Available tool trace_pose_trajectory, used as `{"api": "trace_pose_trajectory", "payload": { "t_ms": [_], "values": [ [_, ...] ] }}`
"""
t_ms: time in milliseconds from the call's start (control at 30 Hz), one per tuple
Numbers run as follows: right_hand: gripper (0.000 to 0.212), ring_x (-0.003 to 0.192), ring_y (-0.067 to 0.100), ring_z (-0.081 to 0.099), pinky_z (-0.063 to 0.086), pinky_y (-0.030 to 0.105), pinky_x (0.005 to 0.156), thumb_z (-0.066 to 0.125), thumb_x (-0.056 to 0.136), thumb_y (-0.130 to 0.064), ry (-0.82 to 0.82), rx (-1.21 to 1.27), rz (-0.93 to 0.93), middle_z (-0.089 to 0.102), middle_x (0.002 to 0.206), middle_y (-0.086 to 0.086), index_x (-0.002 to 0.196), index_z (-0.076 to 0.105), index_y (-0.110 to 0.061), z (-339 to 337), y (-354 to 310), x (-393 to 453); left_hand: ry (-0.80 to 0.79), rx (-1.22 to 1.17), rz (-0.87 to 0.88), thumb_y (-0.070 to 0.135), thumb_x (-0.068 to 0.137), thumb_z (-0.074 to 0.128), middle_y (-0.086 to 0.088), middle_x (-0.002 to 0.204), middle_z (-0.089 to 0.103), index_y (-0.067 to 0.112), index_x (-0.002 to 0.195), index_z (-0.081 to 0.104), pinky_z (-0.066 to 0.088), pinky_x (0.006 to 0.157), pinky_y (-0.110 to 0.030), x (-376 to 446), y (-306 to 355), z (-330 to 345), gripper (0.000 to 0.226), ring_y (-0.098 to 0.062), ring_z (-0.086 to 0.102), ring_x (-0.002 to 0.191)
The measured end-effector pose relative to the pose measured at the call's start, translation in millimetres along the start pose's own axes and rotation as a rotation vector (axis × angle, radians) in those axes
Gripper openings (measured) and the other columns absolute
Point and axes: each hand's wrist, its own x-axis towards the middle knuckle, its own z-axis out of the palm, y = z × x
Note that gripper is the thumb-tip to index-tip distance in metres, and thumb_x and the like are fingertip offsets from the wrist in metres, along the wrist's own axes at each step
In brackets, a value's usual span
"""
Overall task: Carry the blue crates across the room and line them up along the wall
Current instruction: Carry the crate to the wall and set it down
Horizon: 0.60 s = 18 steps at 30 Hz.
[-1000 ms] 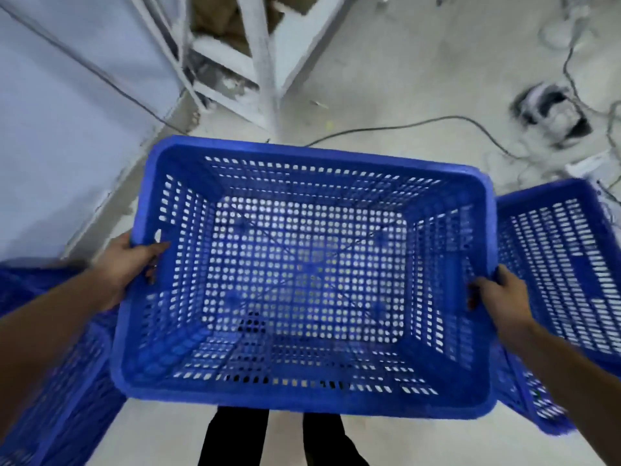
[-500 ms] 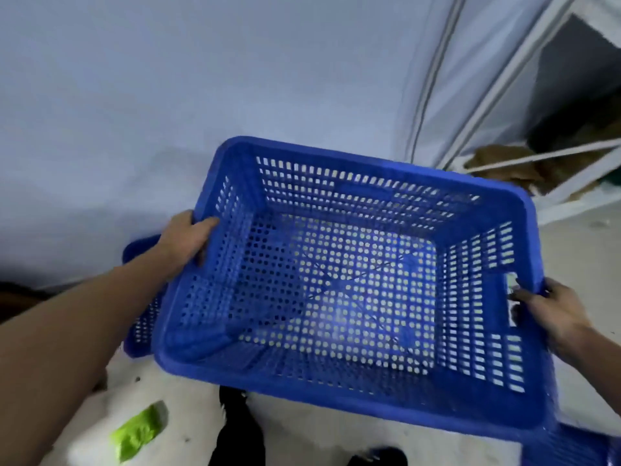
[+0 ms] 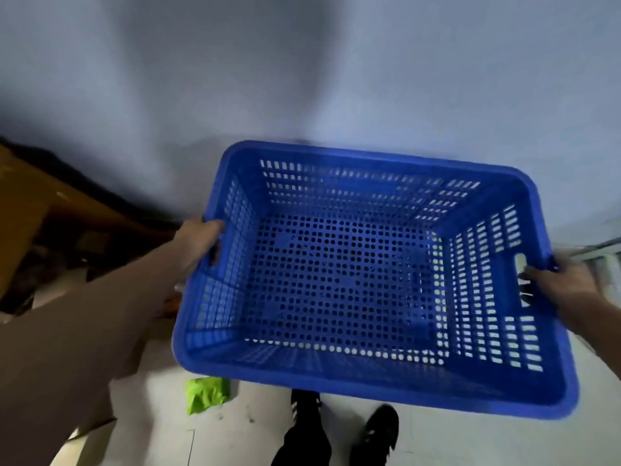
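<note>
An empty blue perforated crate [image 3: 356, 388] is held level in front of me, above the floor and close to the pale wall [image 3: 302, 79]. My left hand [image 3: 198, 243] grips its left rim, fingers hooked through the handle slot. At the handle slot on the right side, my right hand [image 3: 564, 284] grips that rim. No other blue crate shows in this view.
An open brown cardboard box [image 3: 40, 230] with dark clutter sits at the left against the wall. A crumpled green scrap [image 3: 206, 393] lies on the pale floor beside my black shoes [image 3: 376, 428]. A metal frame edge [image 3: 601, 250] shows at the far right.
My view has swung left from the shelving corner and the other crates to face the bare wall. The crate stays in both hands and now sits more to the right.
</note>
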Motion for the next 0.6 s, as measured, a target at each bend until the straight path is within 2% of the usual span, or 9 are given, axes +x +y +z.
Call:
{"api": "trace_pose_trajectory", "payload": {
  "t_ms": [67,167,233,300,367,433,533,600],
  "values": [
    [0.016,0.037,0.016,0.061,0.053,0.03,0.035,0.059,0.097,0.002,-0.006,-0.019,-0.005,0.06,0.085,0.019,0.113,0.057,0.0,26.3,-2.7,12.7,0.008,0.005,-0.02,0.004,0.095,0.051,-0.011,0.064,0.046,0.014,0.072,0.047,0.04,0.055,-0.035,25.7,-11.2,5.2,0.025,-0.027,0.042,0.054],
    [0.013,0.054,0.029,0.062,0.056,0.032,0.04,0.062,0.095,-0.002,-0.02,-0.06,-0.03,0.064,0.096,0.025,0.107,0.059,-0.001,53.5,-1.6,29.9,0.011,-0.008,-0.048,0.008,0.086,0.055,-0.012,0.065,0.05,0.016,0.075,0.052,0.047,0.059,-0.04,59.4,-35.5,9.6,0.014,-0.028,0.046,0.053],
    [0.009,0.046,0.02,0.061,0.053,0.03,0.04,0.063,0.091,-0.003,0.003,-0.123,-0.074,0.064,0.091,0.026,0.099,0.061,-0.005,64.4,2.8,40.8,0.02,-0.004,-0.089,0.014,0.078,0.059,-0.012,0.064,0.053,0.014,0.078,0.058,0.05,0.063,-0.045,78.1,-48.2,14.2,0.001,-0.027,0.048,0.052],
    [0.012,0.04,0.015,0.058,0.05,0.031,0.04,0.061,0.092,-0.004,0.024,-0.148,-0.096,0.062,0.085,0.022,0.102,0.06,0.0,76.8,2.1,47.0,0.053,-0.024,-0.11,0.017,0.079,0.061,-0.012,0.062,0.054,0.012,0.082,0.062,0.049,0.06,-0.041,86.9,-55.8,18.2,0.006,-0.026,0.047,0.051],
    [0.014,0.05,0.028,0.059,0.053,0.039,0.052,0.061,0.093,-0.01,0.051,-0.16,-0.121,0.064,0.088,0.023,0.104,0.06,-0.001,86.9,-0.3,52.0,0.106,-0.04,-0.114,0.019,0.081,0.063,-0.012,0.063,0.055,0.015,0.08,0.063,0.049,0.057,-0.039,90.0,-57.6,21.4,0.004,-0.026,0.046,0.049],
    [0.013,0.059,0.032,0.06,0.056,0.049,0.063,0.061,0.091,-0.02,0.099,-0.192,-0.127,0.068,0.093,0.024,0.1,0.06,-0.01,93.5,-1.6,54.4,0.134,-0.051,-0.111,0.022,0.082,0.064,-0.012,0.064,0.056,0.018,0.078,0.062,0.05,0.058,-0.04,92.6,-57.3,24.1,0.006,-0.025,0.047,0.049],
    [0.027,0.063,0.037,0.068,0.061,0.058,0.068,0.059,0.084,-0.037,0.164,-0.254,-0.143,0.07,0.087,0.019,0.095,0.057,-0.013,93.3,4.6,54.8,0.128,-0.043,-0.104,0.023,0.082,0.062,-0.012,0.065,0.055,0.017,0.08,0.06,0.05,0.06,-0.042,91.7,-59.3,24.4,0.007,-0.027,0.049,0.053],
    [0.034,0.067,0.039,0.07,0.06,0.06,0.068,0.056,0.08,-0.047,0.166,-0.285,-0.144,0.07,0.084,0.015,0.095,0.055,-0.015,90.4,9.6,60.2,0.13,-0.026,-0.12,0.024,0.08,0.06,-0.013,0.064,0.055,0.016,0.079,0.058,0.049,0.061,-0.044,91.9,-64.1,24.3,0.008,-0.028,0.05,0.054]
  ]
}}
